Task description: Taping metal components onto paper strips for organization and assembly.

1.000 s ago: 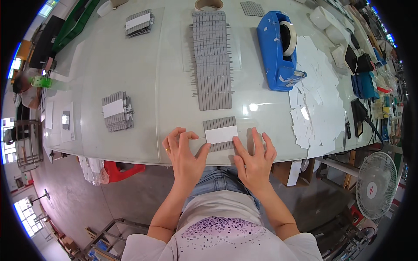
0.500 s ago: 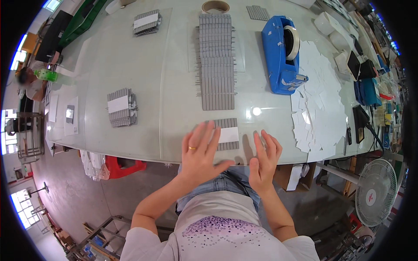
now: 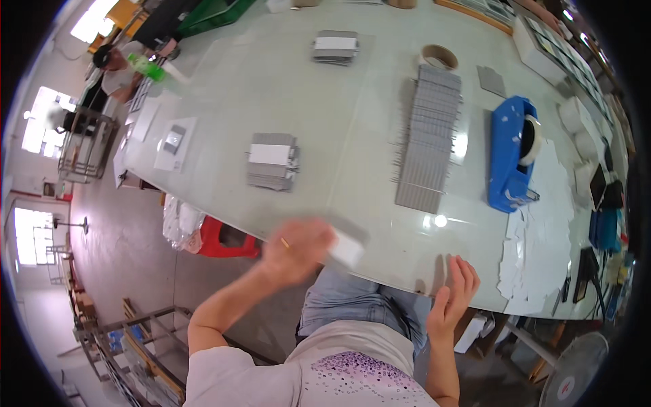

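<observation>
My left hand (image 3: 295, 251), with a ring on one finger, is blurred near the table's front edge. It grips a flat grey slatted piece with a white paper strip (image 3: 348, 250) across it; the piece is smeared by motion. My right hand (image 3: 458, 293) is at the front edge, fingers stretched and thumb apart, holding nothing. Beyond my left hand lies a stack of grey slatted pieces (image 3: 272, 178) with a white strip on top. A similar stack (image 3: 335, 52) lies farther back. A long row of overlapping grey slatted pieces (image 3: 430, 136) stretches away between my hands.
A blue tape dispenser (image 3: 505, 156) stands on the right, beside many white paper strips (image 3: 539, 244). A brown tape roll (image 3: 439, 57) sits behind the long row. A red stool (image 3: 224, 239) is below the table's edge. At far left is another person (image 3: 119, 74).
My left hand has taken hold of the grey piece with the white strip and carried it leftward. The view has turned left. My right hand stays empty near the edge.
</observation>
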Demonstrator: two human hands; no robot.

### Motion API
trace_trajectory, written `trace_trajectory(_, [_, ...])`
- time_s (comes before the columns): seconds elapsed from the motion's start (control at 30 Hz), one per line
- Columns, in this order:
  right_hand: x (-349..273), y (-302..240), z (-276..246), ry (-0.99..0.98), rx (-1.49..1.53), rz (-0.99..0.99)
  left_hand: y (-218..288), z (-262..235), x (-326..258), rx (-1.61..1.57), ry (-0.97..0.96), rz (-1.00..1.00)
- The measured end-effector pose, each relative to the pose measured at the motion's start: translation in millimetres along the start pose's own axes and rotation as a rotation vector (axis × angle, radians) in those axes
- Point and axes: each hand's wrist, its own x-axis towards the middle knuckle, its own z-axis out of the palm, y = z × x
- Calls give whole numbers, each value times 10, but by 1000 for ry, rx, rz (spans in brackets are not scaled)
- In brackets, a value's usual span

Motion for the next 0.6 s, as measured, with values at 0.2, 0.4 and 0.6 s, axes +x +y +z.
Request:
trace_trajectory(0.2, [17, -6, 74, -6, 8, -28, -1351, -134, 72, 324, 555, 8])
trace_trajectory(0.4, [33, -43, 72, 6, -2, -13, -1505, 32, 126, 231, 452, 14])
trace_trajectory(0.6, [191, -115, 133, 3, -21, -46, -1159, -110, -166, 253, 279, -25])
